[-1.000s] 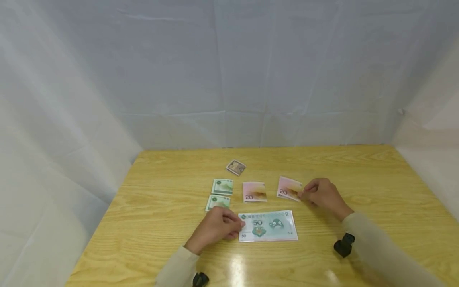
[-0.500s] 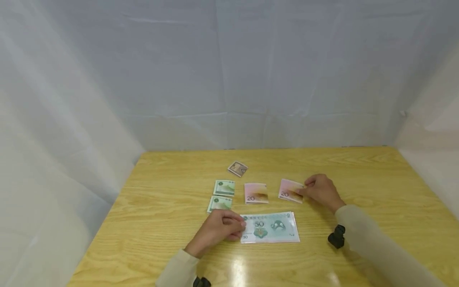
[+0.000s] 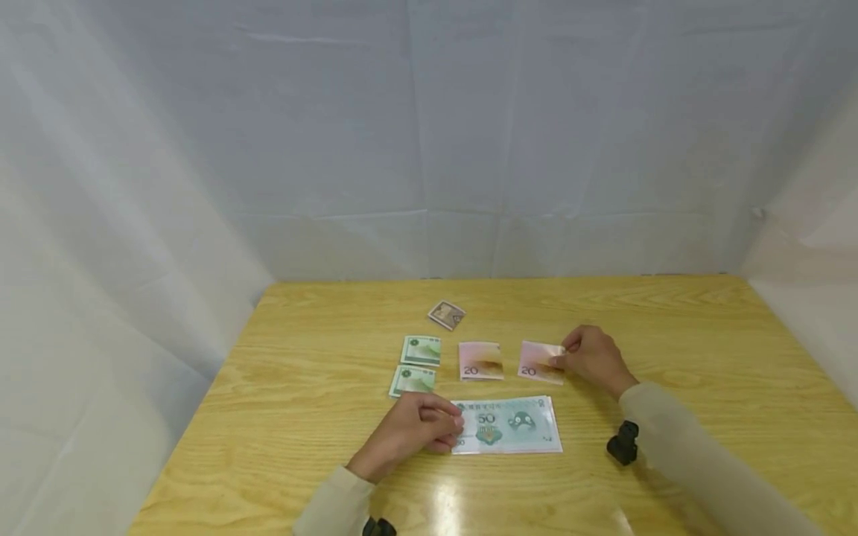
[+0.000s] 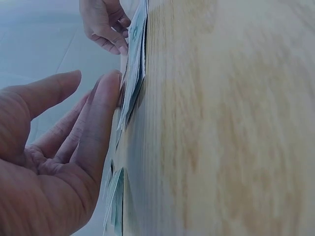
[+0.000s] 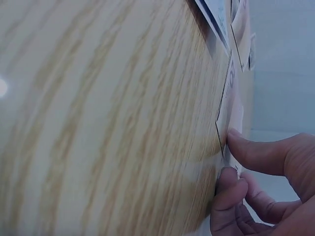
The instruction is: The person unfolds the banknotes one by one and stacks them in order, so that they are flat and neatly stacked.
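My right hand (image 3: pixel 595 359) pinches the right edge of a folded pink 20 banknote (image 3: pixel 535 359); in the right wrist view the thumb (image 5: pixel 256 153) lies on it. A second folded pink 20 banknote (image 3: pixel 477 357) lies just left of it. Nearer to me is a stack of flat green 50 banknotes (image 3: pixel 509 428). The fingertips of my left hand (image 3: pixel 410 432) touch its left end. In the left wrist view those fingers (image 4: pixel 98 118) are fairly straight and the thumb stands apart from them.
Two folded green banknotes, one farther (image 3: pixel 422 350) and one nearer (image 3: pixel 412 380), lie left of the pink ones. A small folded brown banknote (image 3: pixel 447 315) lies behind. The wooden table (image 3: pixel 268 417) is bounded by pale sheeting (image 3: pixel 536 149) at the back and sides.
My right hand has shifted the folded pink 20 banknote slightly toward me and turned it straighter, level with the other pink one. My left hand has stayed at the 50 banknotes.
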A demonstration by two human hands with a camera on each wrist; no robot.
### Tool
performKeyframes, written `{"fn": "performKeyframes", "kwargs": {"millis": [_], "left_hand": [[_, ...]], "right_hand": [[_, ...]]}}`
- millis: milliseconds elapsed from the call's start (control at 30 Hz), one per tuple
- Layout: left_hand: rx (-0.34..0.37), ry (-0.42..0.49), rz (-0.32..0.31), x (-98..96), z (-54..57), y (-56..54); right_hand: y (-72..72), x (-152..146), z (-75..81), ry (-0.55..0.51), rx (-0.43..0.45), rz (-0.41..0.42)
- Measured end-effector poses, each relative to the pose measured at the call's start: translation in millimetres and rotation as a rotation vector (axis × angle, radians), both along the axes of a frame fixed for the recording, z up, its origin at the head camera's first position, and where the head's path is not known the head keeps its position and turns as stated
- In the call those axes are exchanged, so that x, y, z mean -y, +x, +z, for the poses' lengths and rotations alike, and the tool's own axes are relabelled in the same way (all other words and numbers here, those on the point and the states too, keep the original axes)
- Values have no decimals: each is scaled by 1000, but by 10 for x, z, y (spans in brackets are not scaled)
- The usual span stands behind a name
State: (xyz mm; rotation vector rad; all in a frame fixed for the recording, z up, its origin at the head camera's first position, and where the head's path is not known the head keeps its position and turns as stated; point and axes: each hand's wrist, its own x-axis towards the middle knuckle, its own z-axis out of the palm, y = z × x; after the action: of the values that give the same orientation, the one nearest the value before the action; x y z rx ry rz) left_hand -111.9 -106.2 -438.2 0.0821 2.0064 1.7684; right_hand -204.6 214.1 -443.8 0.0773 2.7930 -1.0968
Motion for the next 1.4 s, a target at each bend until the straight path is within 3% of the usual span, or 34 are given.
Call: {"fn": "performKeyframes", "kwargs": {"millis": [433, 667, 800, 1167, 1400], "left_hand": [[1, -9, -7, -10, 1, -17], [9, -12, 5, -30, 15, -27], [0, -6, 4, -44, 30, -25], [-29, 5, 31, -84, 61, -31], [-50, 39, 65, -134, 63, -50]], "right_hand": [[-4, 3, -13, -89, -16, -32], [34, -38, 73, -258, 8, -30], [68, -40, 162, -297, 26, -48], [214, 51, 359, -381, 18, -9], [373, 238, 350, -437, 37, 34]]}}
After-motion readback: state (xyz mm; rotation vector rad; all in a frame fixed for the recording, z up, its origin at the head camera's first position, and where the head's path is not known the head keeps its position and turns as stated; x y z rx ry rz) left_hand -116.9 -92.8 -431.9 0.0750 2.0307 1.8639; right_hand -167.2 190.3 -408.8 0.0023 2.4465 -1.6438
